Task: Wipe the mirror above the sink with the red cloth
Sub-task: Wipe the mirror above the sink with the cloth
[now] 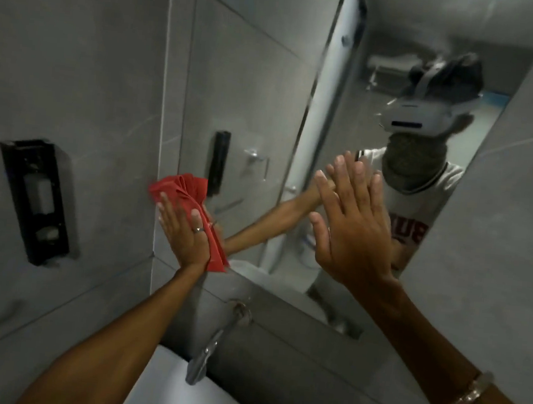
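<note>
The mirror (260, 104) hangs on the grey wall above the sink (162, 383). My left hand (183, 230) presses the folded red cloth (191, 195) flat against the mirror's lower left corner, fingers spread over it. My right hand (350, 222) lies flat and open on the glass further right, holding nothing. Both arms and the person's headset show as reflections in the mirror.
A black soap dispenser (35, 201) is fixed to the left wall. A chrome tap (210, 348) juts from the wall below the mirror, over the white sink. Grey tiled walls close in on the left and right.
</note>
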A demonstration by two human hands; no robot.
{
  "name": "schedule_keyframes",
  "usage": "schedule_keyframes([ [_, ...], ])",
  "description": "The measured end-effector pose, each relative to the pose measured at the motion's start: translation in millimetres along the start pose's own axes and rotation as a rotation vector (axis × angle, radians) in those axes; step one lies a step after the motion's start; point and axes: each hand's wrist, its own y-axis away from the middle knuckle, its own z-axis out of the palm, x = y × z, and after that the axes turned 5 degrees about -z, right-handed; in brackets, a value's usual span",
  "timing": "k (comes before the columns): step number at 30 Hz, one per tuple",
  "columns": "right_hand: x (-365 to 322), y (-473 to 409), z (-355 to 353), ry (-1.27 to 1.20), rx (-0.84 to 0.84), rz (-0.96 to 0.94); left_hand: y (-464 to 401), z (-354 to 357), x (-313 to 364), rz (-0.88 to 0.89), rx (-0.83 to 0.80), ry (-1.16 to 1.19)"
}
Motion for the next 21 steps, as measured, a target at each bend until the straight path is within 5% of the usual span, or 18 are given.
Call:
schedule_keyframes([
  [14,71.1,76.9,-60.1,0.106,-0.046,0.185,244.9,67.8,100.9,0.622,-0.187,-0.202],
  [21,96.3,81.7,-81.3,0.135,0.0,0.157,229.7,70.1,97.4,1.152,-0.34,-0.22],
])
